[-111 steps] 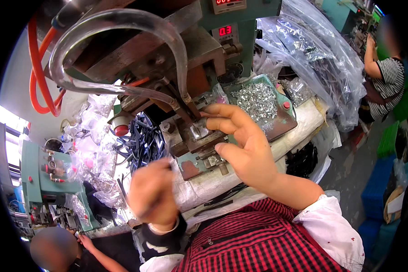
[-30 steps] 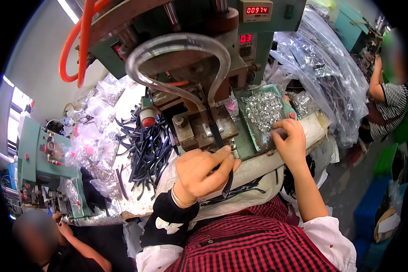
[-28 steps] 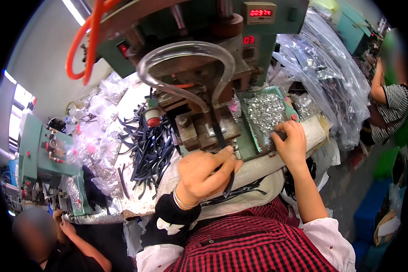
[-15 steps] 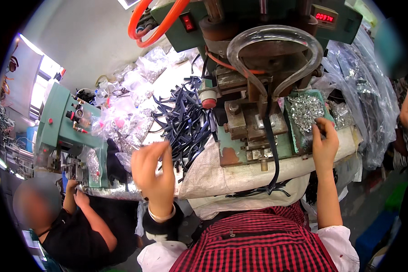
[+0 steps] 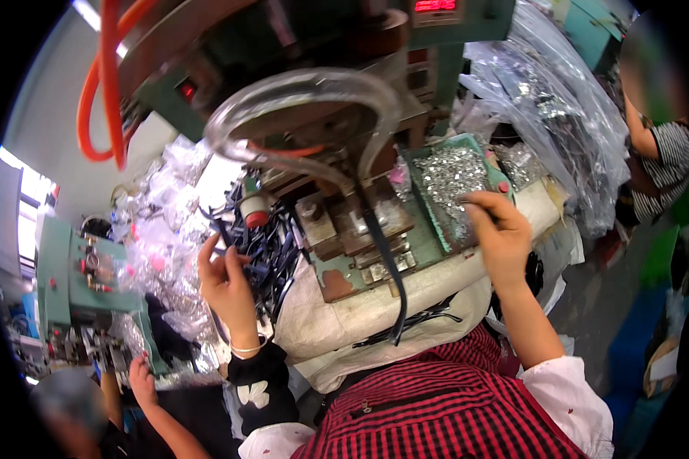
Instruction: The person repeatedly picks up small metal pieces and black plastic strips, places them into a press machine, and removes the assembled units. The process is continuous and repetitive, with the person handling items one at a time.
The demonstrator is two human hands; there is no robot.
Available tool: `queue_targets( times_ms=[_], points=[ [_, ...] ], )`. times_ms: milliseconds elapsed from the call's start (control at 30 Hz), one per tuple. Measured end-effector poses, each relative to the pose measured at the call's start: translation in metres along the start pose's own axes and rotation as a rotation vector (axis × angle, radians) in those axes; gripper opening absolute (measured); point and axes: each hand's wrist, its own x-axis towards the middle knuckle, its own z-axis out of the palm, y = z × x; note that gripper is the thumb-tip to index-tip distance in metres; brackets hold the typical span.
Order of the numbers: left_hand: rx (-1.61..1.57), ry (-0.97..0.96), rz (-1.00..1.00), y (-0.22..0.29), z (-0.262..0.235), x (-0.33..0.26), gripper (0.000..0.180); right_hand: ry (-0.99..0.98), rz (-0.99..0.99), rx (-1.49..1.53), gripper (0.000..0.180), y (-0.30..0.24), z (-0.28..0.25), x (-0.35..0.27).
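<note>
My left hand (image 5: 226, 279) is raised over a heap of dark blue-black narrow parts (image 5: 272, 245) left of the press bed, its fingertips pinched on one of them. My right hand (image 5: 497, 229) reaches into a green tray (image 5: 425, 203) of small shiny metal pieces (image 5: 453, 172), fingers curled at the pile's near edge; what they hold is hidden. Between my hands stands a green press machine (image 5: 314, 46) with a metal die block (image 5: 360, 226) and a clear hose loop (image 5: 298, 96).
An orange hose (image 5: 103, 84) hangs at upper left. Clear bags of parts (image 5: 164, 229) lie left, more bags (image 5: 551, 107) right. A second green machine (image 5: 73, 279) stands at far left with another person's hand (image 5: 142, 379) by it. A person in stripes (image 5: 658, 161) stands right.
My left hand has moved from in front of my chest out to the dark parts heap and pinched one. My right hand stays at the tray. The view has swung around.
</note>
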Motion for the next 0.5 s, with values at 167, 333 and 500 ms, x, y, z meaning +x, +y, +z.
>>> queue_targets(
  times_ms=[167,333,500],
  points=[
    [-0.600,-0.094,-0.259,0.029,0.009,0.004,0.027,-0.113,-0.225,0.113,0.021,-0.029,0.079,0.020],
    [-0.402,-0.061,-0.399,0.037,0.011,-0.026,0.032,-0.114,0.090,0.462,0.033,-0.034,0.098,0.008],
    [-0.385,0.131,-0.017,0.094,0.012,-0.017,0.032,-0.205,0.242,0.603,0.039,-0.058,0.101,0.004]
  ],
)
